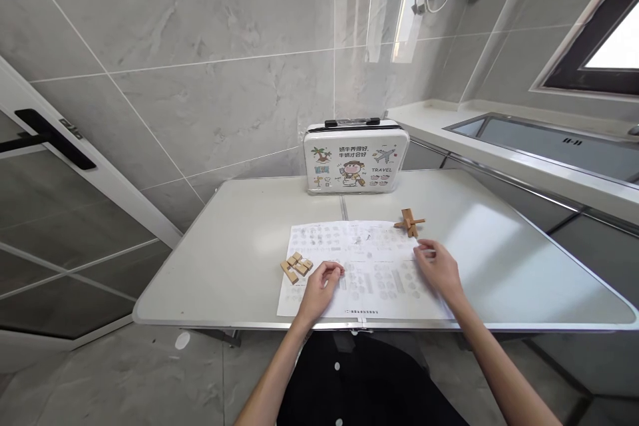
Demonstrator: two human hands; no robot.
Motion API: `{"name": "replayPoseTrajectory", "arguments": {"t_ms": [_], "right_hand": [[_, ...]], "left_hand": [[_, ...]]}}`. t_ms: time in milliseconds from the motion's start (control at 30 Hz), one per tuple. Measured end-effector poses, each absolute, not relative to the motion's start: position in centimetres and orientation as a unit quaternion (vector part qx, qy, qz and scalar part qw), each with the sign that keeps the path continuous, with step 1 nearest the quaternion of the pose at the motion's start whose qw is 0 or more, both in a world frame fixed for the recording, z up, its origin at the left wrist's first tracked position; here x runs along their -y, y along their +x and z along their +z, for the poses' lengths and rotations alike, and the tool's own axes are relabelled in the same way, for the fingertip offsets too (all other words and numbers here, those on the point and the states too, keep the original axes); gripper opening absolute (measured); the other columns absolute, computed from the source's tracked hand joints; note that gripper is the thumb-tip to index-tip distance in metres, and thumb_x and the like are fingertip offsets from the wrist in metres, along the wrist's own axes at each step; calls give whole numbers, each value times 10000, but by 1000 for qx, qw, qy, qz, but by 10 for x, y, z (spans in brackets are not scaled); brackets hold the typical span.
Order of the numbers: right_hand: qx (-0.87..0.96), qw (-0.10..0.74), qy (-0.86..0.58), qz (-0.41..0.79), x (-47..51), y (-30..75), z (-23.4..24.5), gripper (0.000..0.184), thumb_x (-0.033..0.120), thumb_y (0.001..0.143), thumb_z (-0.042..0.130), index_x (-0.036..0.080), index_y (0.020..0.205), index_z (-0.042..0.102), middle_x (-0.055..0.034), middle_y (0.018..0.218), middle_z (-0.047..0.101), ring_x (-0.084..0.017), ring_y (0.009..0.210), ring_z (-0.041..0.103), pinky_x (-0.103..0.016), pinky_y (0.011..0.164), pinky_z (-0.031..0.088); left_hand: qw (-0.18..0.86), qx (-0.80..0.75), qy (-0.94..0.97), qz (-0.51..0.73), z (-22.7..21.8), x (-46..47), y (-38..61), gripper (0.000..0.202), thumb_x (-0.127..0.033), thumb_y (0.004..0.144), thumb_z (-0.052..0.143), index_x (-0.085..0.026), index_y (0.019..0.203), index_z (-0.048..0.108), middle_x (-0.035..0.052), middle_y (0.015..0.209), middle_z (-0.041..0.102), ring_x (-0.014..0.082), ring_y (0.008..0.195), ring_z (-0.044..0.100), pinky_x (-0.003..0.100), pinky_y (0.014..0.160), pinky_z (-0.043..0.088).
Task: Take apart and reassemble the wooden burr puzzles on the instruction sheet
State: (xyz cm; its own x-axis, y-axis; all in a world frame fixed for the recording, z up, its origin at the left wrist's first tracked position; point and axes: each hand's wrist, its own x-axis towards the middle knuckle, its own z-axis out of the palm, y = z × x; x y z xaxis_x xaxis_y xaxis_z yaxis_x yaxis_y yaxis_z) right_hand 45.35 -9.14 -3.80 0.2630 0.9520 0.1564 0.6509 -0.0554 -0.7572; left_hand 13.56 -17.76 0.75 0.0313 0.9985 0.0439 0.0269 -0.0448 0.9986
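Observation:
A printed instruction sheet (pixel 369 299) lies flat on the table with rows of small diagrams. My left hand (pixel 321 289) rests on its lower middle, fingers curled and thumb against them; whatever may be between them is hidden. My right hand (pixel 440 271) is at the sheet's right edge, its thumb and fingertips closed at the paper. Just beyond it stands an interlocking wooden puzzle (pixel 409 222), made of crossed brown sticks, at the top right corner of the sheet. Several notched light wooden puzzle pieces (pixel 295 267) lie together on the sheet's left side, left of my left hand.
A white case (pixel 357 160) with cartoon prints stands at the back of the folding table (pixel 239 233), near the tiled wall. On the right is a counter with a sink (pixel 539 143). A door with a black handle (pixel 54 136) is at the left.

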Motion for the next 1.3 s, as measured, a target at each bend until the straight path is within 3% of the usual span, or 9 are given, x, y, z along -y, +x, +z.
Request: {"name": "replayPoseTrajectory", "arguments": {"t_ms": [100, 200, 267, 367, 500, 967, 1300], "right_hand": [[609, 413, -628, 256, 135, 435, -33, 383, 512, 924, 558, 211, 1102, 714, -90, 975, 772, -233, 791, 713, -334, 718, 556], [625, 404, -594, 307, 161, 424, -32, 367, 545, 942, 576, 230, 1072, 712, -35, 769, 729, -230, 710, 693, -343, 717, 557], [622, 407, -579, 334, 167, 423, -34, 370, 565, 943, 584, 234, 1058, 704, -22, 726, 713, -231, 688, 690, -347, 720, 560], [610, 421, -565, 362, 165, 425, -38, 373, 573, 949, 583, 230, 1049, 689, -40, 785, 738, -227, 705, 693, -345, 730, 564], [608, 419, -567, 365, 162, 426, -39, 351, 551, 959, 578, 228, 1048, 681, -46, 807, 743, -217, 715, 684, -334, 737, 558], [612, 408, -579, 350, 165, 424, -35, 338, 528, 969, 569, 223, 1052, 690, -47, 831, 755, -202, 715, 689, -311, 730, 552], [613, 409, -581, 345, 166, 423, -36, 347, 530, 966, 567, 217, 1054, 687, -64, 862, 767, -216, 732, 709, -323, 719, 556]], "left_hand": [[405, -505, 593, 479, 13, 182, 127, 208, -421, 986, 639, -244, 1005, 747, 89, 1034, 735, 288, 1038, 660, 428, 1017, 467], [230, -556, 633, 487, 13, 183, 108, 138, -352, 947, 685, -274, 1049, 735, 97, 1137, 696, 329, 1167, 581, 480, 1110, 390], [122, -608, 628, 470, 10, 180, 93, 275, -348, 903, 733, -270, 1163, 693, 124, 1279, 633, 364, 1263, 508, 523, 1127, 366], [59, -651, 635, 411, 1, 173, 70, 571, -399, 807, 819, -229, 1306, 599, 161, 1369, 565, 408, 1298, 475, 582, 1120, 363], [53, -660, 656, 362, -8, 166, 54, 669, -443, 798, 821, -206, 1358, 543, 167, 1329, 611, 406, 1246, 538, 566, 1069, 411], [54, -669, 659, 340, -4, 168, 50, 565, -429, 864, 775, -236, 1343, 546, 97, 1259, 681, 324, 1178, 633, 458, 977, 522], [238, -544, 748, 298, 12, 177, 109, 648, -452, 839, 836, -267, 1380, 531, 92, 1312, 631, 304, 1185, 627, 468, 1001, 541]]}}
